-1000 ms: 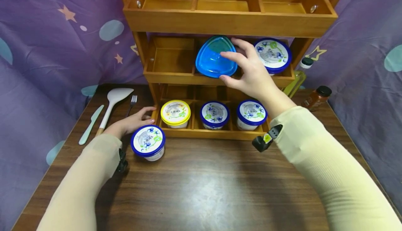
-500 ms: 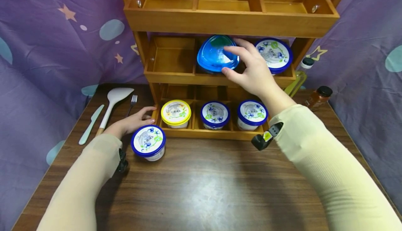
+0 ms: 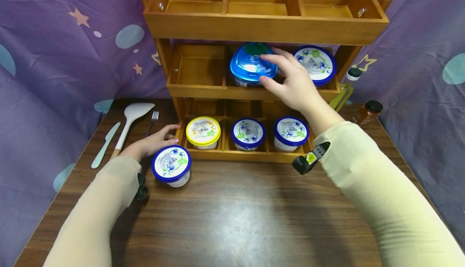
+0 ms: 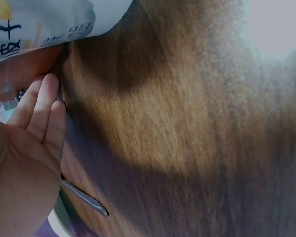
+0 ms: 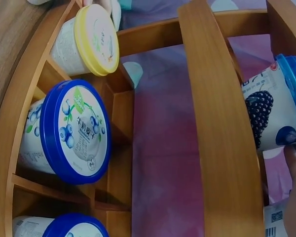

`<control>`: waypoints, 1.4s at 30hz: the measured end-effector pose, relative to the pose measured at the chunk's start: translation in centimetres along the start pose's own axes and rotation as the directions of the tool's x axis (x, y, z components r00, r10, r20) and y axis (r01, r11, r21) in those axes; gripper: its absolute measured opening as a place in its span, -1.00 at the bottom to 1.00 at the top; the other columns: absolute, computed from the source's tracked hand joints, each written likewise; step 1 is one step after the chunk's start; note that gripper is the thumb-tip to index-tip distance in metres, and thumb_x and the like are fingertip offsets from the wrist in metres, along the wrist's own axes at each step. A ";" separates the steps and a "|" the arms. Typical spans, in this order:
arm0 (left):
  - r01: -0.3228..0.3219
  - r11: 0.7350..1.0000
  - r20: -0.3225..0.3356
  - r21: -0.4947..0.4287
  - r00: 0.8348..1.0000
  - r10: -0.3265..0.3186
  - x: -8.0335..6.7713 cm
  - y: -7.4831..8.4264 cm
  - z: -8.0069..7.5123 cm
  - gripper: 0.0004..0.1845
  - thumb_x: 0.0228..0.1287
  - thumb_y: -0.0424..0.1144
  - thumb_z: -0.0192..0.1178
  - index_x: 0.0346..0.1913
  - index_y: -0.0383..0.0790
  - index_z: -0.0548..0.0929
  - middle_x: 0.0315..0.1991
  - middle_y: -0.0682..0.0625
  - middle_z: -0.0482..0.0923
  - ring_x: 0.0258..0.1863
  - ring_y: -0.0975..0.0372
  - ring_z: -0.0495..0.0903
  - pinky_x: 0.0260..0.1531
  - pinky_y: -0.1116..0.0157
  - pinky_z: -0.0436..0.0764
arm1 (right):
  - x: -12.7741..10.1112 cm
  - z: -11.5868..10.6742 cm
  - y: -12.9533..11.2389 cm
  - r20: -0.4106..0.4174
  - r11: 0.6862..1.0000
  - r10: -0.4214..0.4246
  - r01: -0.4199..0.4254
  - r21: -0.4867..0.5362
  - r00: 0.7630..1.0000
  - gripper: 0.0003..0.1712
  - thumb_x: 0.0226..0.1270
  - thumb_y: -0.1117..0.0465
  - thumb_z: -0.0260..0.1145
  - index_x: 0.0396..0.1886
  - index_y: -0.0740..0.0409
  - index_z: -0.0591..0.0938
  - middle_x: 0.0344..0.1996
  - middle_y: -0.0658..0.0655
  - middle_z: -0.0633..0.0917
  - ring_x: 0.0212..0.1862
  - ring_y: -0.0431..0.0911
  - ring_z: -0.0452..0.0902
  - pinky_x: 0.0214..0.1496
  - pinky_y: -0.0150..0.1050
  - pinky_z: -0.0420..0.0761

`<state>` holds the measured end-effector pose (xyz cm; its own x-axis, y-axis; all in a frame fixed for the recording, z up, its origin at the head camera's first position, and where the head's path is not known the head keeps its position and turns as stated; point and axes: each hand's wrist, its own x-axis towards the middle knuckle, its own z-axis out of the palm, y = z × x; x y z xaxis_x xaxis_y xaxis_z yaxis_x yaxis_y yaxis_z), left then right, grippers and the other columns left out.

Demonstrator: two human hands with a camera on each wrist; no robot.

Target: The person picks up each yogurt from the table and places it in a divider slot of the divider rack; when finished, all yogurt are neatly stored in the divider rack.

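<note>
My right hand (image 3: 294,81) grips a tub with a translucent blue, rounded-triangular lid (image 3: 250,63) between thumb and fingers. In the head view the tub stands at the middle compartment of the wooden rack's (image 3: 269,28) second tier, its lower part behind the front rail. Blackberry and blueberry prints show on its side (image 5: 272,106) in the right wrist view. At the rack's bottom left corner is my left hand (image 3: 154,142), fingers extended against the side; its palm (image 4: 27,168) holds nothing. A blue-lidded blueberry tub (image 3: 171,163) stands on the table beside it.
A yellow-lidded tub (image 3: 203,132) and two blue-lidded tubs fill the bottom tier; another blue-lidded tub (image 3: 317,64) sits right of my right hand. A knife (image 3: 105,146), white turner (image 3: 136,109) and fork (image 3: 154,117) lie left. A dark-capped jar (image 3: 367,113) stands right.
The blue-lidded tub in my right hand has tipped from lid facing the camera to more upright, showing its printed side. My right hand shifted slightly right; my left hand stayed put.
</note>
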<state>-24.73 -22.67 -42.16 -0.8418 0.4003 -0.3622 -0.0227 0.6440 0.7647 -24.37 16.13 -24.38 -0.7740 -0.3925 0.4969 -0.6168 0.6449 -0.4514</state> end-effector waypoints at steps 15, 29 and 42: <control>0.007 1.000 0.002 -0.001 1.000 -0.007 0.1 -0.2 0.1 -0.29 0.40 0.02 0.00 0.46 -0.06 -0.06 0.29 -0.44 0.18 0.26 -0.23 0.22 0.23 -0.16 0.09 | -0.5 -0.3 0.2 -0.013 0.999 -0.022 0.022 0.048 1.000 -0.35 0.21 0.21 0.34 0.30 0.14 0.39 0.36 0.19 0.24 0.20 0.05 0.38 0.14 -0.10 0.45; 0.000 1.000 0.003 0.011 1.000 0.000 -0.1 0.2 0.0 -0.29 0.41 0.01 -0.01 0.46 -0.08 -0.06 0.29 -0.45 0.18 0.26 -0.23 0.20 0.24 -0.15 0.08 | -2.6 -0.7 -0.2 0.037 0.995 0.031 -0.035 0.097 0.999 -0.29 0.20 0.23 0.35 0.35 0.10 0.32 0.40 0.20 0.17 0.10 0.18 0.48 0.06 0.01 0.50; -0.005 1.000 0.008 -0.002 1.000 0.005 0.0 0.0 0.0 -0.28 0.41 0.01 0.00 0.46 -0.09 -0.07 0.29 -0.45 0.16 0.26 -0.23 0.21 0.23 -0.15 0.11 | -4.3 -0.7 -0.1 0.017 0.993 0.027 -0.029 0.114 0.999 -0.26 0.18 0.30 0.37 0.35 0.21 0.29 0.37 0.23 0.23 0.24 0.09 0.34 0.14 -0.05 0.44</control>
<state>-24.79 -22.68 -42.16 -0.8373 0.4093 -0.3625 -0.0190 0.6407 0.7675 -20.92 18.22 -25.99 -0.7930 -0.3859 0.4714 -0.6062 0.5769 -0.5475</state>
